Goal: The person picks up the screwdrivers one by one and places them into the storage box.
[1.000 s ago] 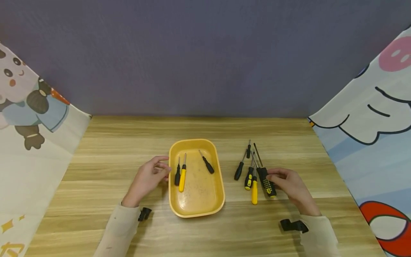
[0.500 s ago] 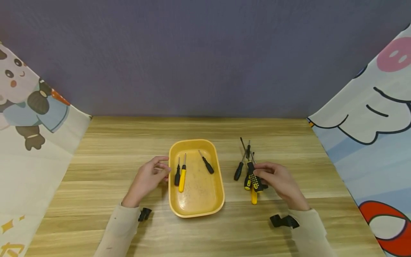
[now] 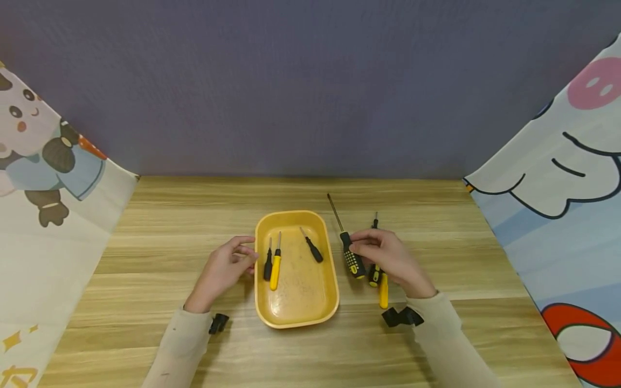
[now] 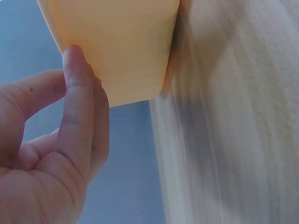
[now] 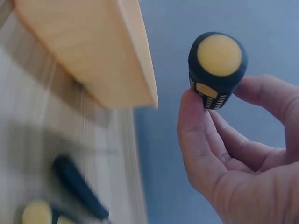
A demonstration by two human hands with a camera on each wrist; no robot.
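My right hand [image 3: 388,253] pinches a large black screwdriver [image 3: 354,261] by its handle, which has yellow dots and a yellow end. Its long shaft points away and a little left. In the right wrist view the handle's end [image 5: 219,55] faces the camera, raised above the table beside the tray. At the left side of the yellow tray [image 3: 297,323], my left hand [image 3: 228,272] holds the rim with thumb and fingertips. Inside the tray lie a small black screwdriver [image 3: 268,267], a yellow-handled screwdriver [image 3: 275,272] and another black screwdriver [image 3: 315,252].
Under and beside my right hand lie more screwdrivers: one with a black and yellow handle [image 3: 374,276], a yellow one [image 3: 384,293] and a small black one [image 3: 375,222]. The hand partly covers this group. A grey wall [image 3: 301,91] stands behind the wooden table [image 3: 194,205].
My right hand has lifted the large black screwdriver from the group and carried it left, close to the tray's right side. The left hand and tray have stayed in place.
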